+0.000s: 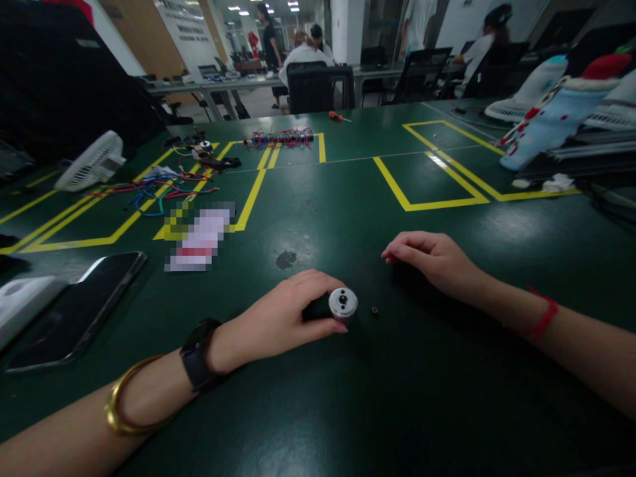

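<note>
My left hand point(281, 315) is closed around a small silver cylinder point(349, 306) that looks like a DC motor. Its round end face points up toward me, with a dark centre and two small holes. The thumb and fingers grip its sides, and its lower part is hidden. Just right of it, a tiny dark ring-like part point(375, 310) lies on the green table point(322, 404). Farther right, my right hand point(437, 262) hovers or rests at the tabletop, fingers curled and pressed together at the tips. Whatever they hold, if anything, cannot be made out.
To the left lie a phone point(79, 311), a white box point(27, 301), a blurred-out slip point(201, 238), loose wires point(159, 189) and a small fan point(94, 162). A wire bundle point(281, 138) and a screwdriver point(336, 116) sit farther back. A snowman plush point(556, 119) stands right. People sit behind.
</note>
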Tool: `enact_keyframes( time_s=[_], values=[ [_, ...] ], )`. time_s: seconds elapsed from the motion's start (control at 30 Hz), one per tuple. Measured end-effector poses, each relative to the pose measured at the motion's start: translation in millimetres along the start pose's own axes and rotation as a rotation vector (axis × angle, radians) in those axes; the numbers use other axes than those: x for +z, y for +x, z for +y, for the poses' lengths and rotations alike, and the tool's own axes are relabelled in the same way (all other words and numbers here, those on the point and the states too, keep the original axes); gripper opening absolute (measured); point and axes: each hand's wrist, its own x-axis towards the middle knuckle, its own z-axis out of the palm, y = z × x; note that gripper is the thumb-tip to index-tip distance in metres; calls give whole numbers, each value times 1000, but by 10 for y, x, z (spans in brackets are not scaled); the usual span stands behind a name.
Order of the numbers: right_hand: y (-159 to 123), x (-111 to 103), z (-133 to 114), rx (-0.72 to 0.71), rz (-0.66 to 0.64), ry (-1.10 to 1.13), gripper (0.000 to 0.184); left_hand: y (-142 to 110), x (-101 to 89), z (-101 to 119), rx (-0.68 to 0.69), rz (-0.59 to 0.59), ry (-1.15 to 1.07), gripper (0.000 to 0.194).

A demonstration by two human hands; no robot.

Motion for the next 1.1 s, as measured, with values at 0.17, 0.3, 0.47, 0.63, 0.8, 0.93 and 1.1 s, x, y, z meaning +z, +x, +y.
enact_keyframes(
  time_s=[0.17, 0.3, 0.47, 0.63, 0.8, 0.93, 1.1],
  values=[
    [19, -18, 2, -19, -19, -65, 27, -3, 6, -7, -3, 2, 7, 34],
    [-8, -54, -53, -134, -165, -190, 22, -7, 9, -8, -4, 3, 12, 34],
    [-120, -10, -204, -396, -434, -549, 26, -2, 9, -4, -13, -3, 5, 33],
    [-166, 107, -224, -415, -420, -565, 9, 5, 8, 4, -9, -4, 5, 32],
    [-186, 250, -317, -477, -189, -327, 9, 4, 7, 7, 5, 1, 12, 30],
    [-212, 372, -472, -494, -133, -319, 9, 1, 14, 1, 2, 11, 18, 28],
    [-241, 424, -538, -491, -136, -372, 12, -4, 27, -14, 5, 13, 26, 28]
  ],
)
